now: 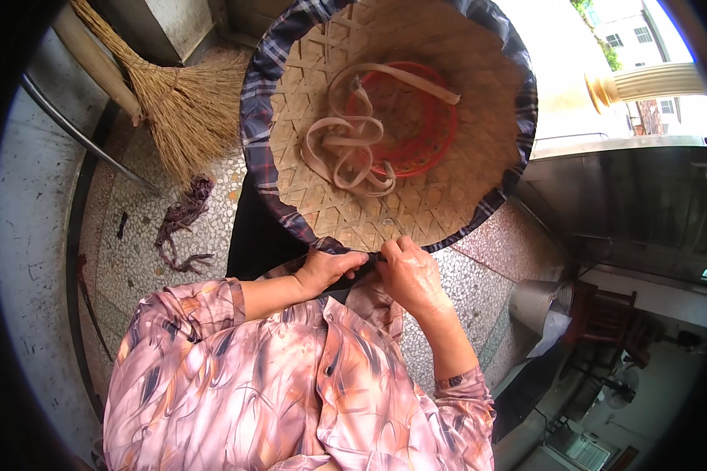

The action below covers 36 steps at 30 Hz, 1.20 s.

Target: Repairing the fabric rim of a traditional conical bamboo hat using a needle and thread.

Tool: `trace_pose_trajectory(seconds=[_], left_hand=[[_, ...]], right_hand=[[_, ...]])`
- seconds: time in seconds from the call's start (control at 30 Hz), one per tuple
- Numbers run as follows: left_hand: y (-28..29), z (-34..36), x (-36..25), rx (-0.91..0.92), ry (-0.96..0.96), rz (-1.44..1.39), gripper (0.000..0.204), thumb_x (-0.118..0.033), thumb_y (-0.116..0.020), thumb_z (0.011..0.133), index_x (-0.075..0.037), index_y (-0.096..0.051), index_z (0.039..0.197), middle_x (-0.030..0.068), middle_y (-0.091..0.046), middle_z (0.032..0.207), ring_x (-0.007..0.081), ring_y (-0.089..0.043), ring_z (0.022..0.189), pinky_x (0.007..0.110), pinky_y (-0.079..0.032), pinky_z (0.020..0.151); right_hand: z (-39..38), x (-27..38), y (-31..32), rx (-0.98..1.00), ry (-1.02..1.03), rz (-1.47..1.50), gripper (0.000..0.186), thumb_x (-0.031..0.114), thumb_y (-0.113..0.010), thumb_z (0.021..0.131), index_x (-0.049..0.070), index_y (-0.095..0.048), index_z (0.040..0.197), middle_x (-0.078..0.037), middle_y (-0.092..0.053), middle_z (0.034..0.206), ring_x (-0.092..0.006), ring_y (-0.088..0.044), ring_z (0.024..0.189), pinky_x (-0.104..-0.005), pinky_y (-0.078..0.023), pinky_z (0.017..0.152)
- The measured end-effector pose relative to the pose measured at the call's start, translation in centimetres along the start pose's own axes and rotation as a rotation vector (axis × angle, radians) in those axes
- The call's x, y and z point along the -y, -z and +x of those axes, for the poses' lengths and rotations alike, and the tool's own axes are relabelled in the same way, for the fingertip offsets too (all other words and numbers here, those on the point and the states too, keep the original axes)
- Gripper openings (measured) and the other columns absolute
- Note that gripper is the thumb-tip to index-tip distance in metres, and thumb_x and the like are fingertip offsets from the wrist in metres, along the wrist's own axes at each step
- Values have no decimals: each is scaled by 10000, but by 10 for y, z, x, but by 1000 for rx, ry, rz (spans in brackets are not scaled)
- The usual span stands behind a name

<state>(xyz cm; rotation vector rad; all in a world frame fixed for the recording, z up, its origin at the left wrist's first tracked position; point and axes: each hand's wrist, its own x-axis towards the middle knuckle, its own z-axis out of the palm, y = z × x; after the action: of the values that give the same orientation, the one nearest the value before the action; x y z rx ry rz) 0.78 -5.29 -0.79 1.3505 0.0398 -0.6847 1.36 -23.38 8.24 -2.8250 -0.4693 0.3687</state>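
Observation:
A round woven bamboo basket (480, 169) stands tipped toward me, its rim wrapped in dark plaid cloth (259, 129). At the near rim my left hand (331, 269) is closed, thumb and fingers pinching the cloth edge. Just beside it, my right hand (413, 276) is also closed at the same edge, fingertips pressed together; anything small between them is too fine to make out. Inside the basket lies a loosely looped pale fabric strap (331, 125). Under part of the strap sits a round red plastic basket (453, 118).
A straw broom (182, 98) leans at the upper left. Dark purple stringy scraps (182, 220) lie on the speckled floor (133, 263) to my left. A metal bucket (532, 302) stands at the right, near a wooden chair (605, 314). Dark panels line the right side.

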Motion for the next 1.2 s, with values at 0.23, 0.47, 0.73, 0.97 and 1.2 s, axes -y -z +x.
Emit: trace_pose_trajectory(seconds=[0.23,0.47,0.73,0.97,1.2], left_hand=[[0,-1,-8,-15,46,96,243,-249,-650,899,-23,-740,895,23,-668,681,89,-610,633,247,-467,610],[-2,-2,-10,-41,1,124,249,-253,-641,900,-33,-739,839,20,-658,644,87,-609,618,257,-462,586],[3,3,3,-30,-279,339,210,-242,-668,864,-65,-704,756,5,-633,623,104,-592,576,256,-443,525],[-7,3,6,-174,-259,86,170,-228,-681,865,-66,-701,814,5,-633,647,97,-584,553,263,-440,512],[-5,5,-11,-161,-347,248,186,-199,-666,829,-35,-671,916,80,-692,788,245,-668,759,358,-506,714]], right_hand=[[4,18,-9,135,-229,-1,168,105,-660,756,13,-584,874,-209,-660,806,-375,-676,749,-448,-543,674],[-2,26,-10,111,-252,-45,130,94,-639,746,10,-618,843,-211,-681,793,-363,-692,733,-434,-556,665],[7,30,-15,160,-207,-114,158,144,-649,760,21,-604,849,-199,-681,822,-357,-683,735,-446,-542,641],[22,16,13,46,-77,11,140,149,-634,753,20,-612,803,-191,-677,829,-375,-666,798,-459,-523,694],[48,32,11,247,-74,-169,147,115,-622,690,0,-705,724,-205,-691,795,-361,-694,781,-436,-552,681]])
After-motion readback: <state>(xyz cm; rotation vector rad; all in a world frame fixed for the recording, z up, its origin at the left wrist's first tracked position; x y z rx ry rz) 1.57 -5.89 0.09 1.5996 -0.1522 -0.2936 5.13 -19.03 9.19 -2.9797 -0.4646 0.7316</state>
